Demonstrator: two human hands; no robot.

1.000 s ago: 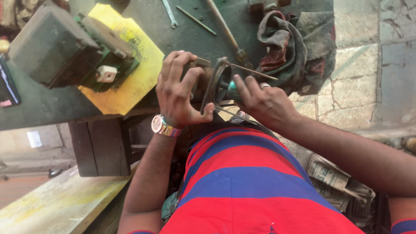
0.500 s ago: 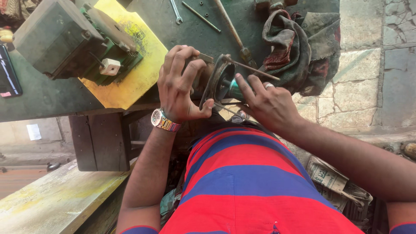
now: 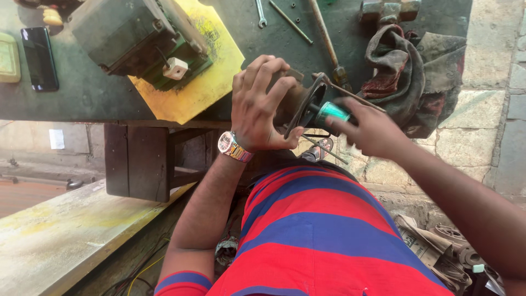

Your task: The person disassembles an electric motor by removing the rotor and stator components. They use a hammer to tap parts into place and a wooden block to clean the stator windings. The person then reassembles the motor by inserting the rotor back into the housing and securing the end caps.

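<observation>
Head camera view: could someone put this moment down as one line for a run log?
left hand: grips round metal part at bench edge | right hand: fingers on green-handled tool against it | nearby: rags, wrench

- We have one view only, head-worn, looking steeply down over our own chest.
- It sits close: left hand (image 3: 262, 107) and right hand (image 3: 368, 131) fill mid-frame.
- Workbench (image 3: 98, 98) edge runs along the top, floor (image 3: 49, 241) lies below.

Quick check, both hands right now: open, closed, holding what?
Left hand: closed around a dark round metal part at the workbench edge.
Right hand: fingers pinching a small green-handled tool against that part.
</observation>
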